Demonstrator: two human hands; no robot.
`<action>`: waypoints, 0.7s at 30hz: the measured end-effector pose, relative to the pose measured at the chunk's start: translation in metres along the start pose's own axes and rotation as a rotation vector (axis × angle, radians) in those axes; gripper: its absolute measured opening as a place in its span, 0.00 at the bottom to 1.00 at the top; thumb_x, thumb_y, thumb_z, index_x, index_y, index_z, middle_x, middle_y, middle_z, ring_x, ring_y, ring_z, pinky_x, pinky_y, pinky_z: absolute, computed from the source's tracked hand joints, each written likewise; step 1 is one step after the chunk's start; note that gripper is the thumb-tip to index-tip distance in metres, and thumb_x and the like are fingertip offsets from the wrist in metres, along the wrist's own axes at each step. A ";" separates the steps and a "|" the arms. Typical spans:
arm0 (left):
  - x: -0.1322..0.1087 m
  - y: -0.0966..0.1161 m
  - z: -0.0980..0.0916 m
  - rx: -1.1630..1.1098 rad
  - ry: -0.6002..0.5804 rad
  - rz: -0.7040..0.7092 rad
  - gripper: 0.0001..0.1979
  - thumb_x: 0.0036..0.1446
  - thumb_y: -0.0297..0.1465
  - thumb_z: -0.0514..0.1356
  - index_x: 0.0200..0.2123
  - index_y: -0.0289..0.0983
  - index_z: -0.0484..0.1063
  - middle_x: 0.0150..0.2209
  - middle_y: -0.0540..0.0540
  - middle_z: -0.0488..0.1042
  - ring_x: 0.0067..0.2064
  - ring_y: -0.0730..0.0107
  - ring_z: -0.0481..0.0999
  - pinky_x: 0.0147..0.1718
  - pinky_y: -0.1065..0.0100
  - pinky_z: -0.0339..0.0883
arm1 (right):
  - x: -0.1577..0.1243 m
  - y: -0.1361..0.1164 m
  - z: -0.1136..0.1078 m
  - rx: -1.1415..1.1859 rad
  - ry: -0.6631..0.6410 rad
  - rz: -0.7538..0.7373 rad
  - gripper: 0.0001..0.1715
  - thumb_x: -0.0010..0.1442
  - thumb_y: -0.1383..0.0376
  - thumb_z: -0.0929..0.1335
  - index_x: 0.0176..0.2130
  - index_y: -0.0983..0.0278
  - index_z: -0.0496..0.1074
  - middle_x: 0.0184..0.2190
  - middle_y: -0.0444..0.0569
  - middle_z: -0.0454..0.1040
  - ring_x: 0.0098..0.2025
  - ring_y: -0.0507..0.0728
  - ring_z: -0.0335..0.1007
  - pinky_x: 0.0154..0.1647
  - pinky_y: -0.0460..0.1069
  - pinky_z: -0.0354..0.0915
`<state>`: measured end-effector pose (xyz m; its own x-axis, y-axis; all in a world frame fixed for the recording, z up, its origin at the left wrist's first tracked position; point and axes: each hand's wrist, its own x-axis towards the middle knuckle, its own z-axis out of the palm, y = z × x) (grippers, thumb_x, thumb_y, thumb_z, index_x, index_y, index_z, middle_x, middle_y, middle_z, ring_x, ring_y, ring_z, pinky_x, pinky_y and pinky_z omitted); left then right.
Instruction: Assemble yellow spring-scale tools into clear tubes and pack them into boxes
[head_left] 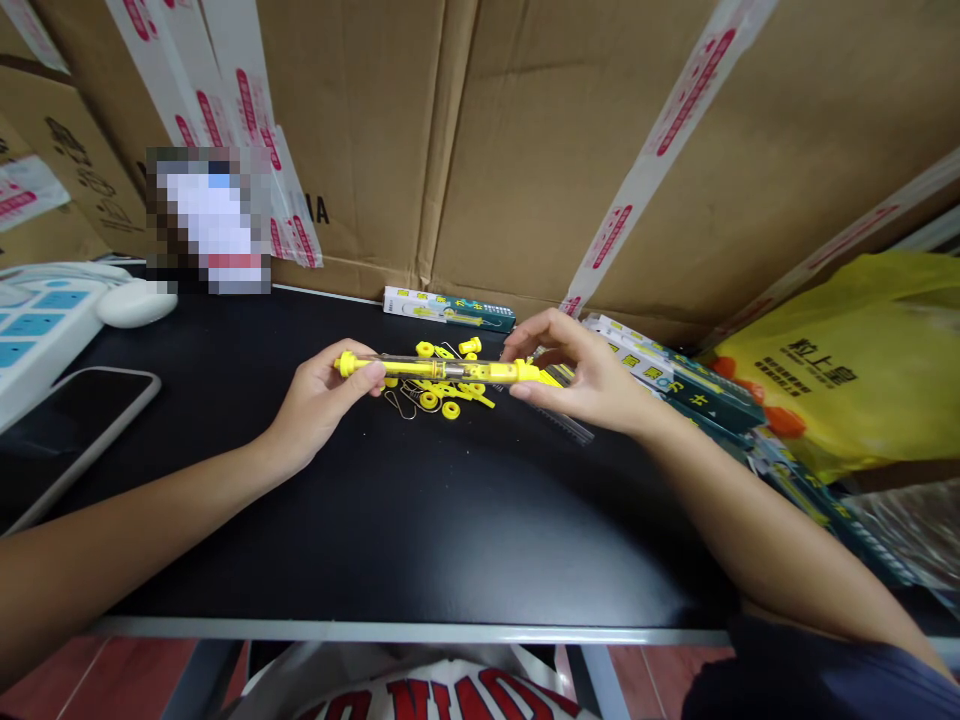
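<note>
A tubular spring scale (465, 372), clear with yellow ends, lies level above the black table. My left hand (319, 392) is closed around its left end, thumb along the near side. At the other end, my right hand (574, 370) has its thumb and fingers at the yellow end piece, gripping it. Just beyond and below the tube lies a pile of small yellow parts (450, 410), among them rings and caps, with some metal wire hooks (400, 405). A clear plastic strip (566, 425) rests under my right hand, partly hidden.
One printed box (450, 309) stands by the cardboard at the back. More boxes (682, 375) are stacked at right beside a yellow bag (847, 360). A phone (67, 430), power strip (45, 325) and white mouse (137, 302) are at left.
</note>
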<state>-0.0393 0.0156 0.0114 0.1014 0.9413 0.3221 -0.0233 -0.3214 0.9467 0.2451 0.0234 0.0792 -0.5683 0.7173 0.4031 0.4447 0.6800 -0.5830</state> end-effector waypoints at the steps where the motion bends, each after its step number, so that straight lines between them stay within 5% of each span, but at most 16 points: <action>1: 0.000 0.000 0.000 -0.016 0.005 -0.006 0.09 0.55 0.37 0.64 0.31 0.37 0.72 0.27 0.51 0.71 0.32 0.75 0.70 0.36 0.71 0.64 | 0.000 0.000 -0.001 0.000 0.006 -0.003 0.19 0.53 0.59 0.74 0.42 0.62 0.66 0.39 0.48 0.72 0.40 0.54 0.70 0.35 0.47 0.70; 21: 0.000 0.003 0.003 0.001 0.008 -0.002 0.15 0.56 0.43 0.62 0.36 0.37 0.67 0.28 0.50 0.73 0.30 0.73 0.73 0.34 0.69 0.70 | -0.001 0.005 0.010 -0.007 0.099 -0.058 0.13 0.54 0.60 0.74 0.37 0.63 0.70 0.34 0.47 0.74 0.34 0.52 0.71 0.31 0.46 0.72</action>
<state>-0.0361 0.0144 0.0139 0.0933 0.9427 0.3203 -0.0218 -0.3197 0.9473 0.2408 0.0246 0.0691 -0.5222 0.6878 0.5042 0.4183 0.7218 -0.5514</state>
